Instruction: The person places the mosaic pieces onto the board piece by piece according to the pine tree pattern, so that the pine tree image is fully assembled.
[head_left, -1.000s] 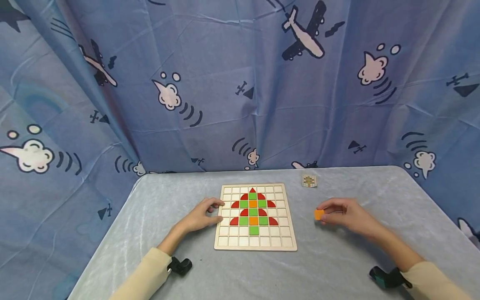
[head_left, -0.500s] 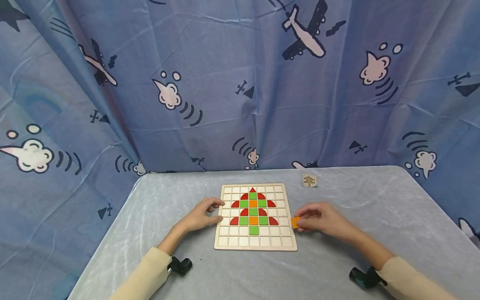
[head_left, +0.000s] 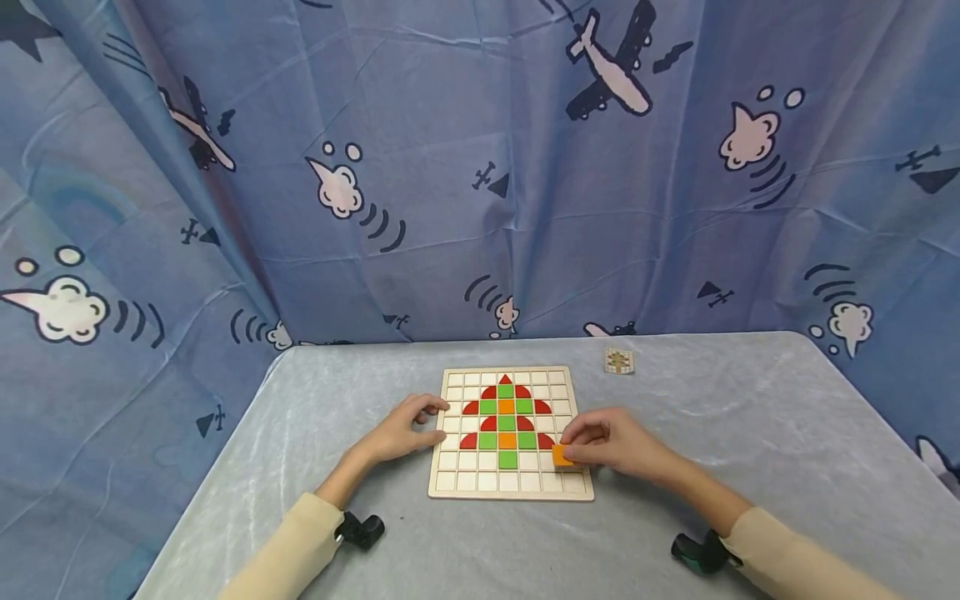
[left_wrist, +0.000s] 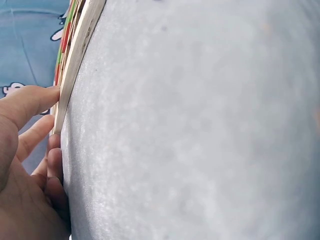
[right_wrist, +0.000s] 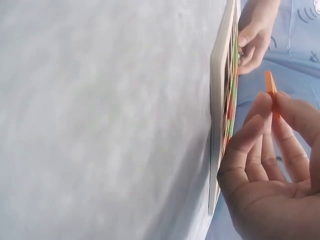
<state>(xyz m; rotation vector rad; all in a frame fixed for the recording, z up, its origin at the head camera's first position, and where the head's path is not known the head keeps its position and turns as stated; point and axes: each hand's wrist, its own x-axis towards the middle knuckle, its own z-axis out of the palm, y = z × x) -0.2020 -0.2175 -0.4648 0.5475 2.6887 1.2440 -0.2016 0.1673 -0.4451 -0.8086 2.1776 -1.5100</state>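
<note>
A square wooden grid board (head_left: 454, 492) lies on the table with red, green and orange pieces set in a tree shape. My left hand (head_left: 401, 429) rests at the board's left edge, thumb and fingertips touching its side; in the left wrist view the fingers (left_wrist: 37, 102) are loosely extended. Between thumb and fingertips my right hand (head_left: 618, 442) pinches an orange square tile (head_left: 561, 456) over the right part of the board. The right wrist view shows the tile (right_wrist: 270, 85) held nearly edge-on, above the board surface.
A small card (head_left: 619, 362) printed with a tree pattern lies behind the board to the right. Grey cloth covers the table (head_left: 510, 550). A blue curtain (head_left: 420, 167) with planes and clouds hangs behind the back edge.
My right hand has moved left with the orange tile, from beside the board to over its right part. The left hand has stayed at the board's edge.
</note>
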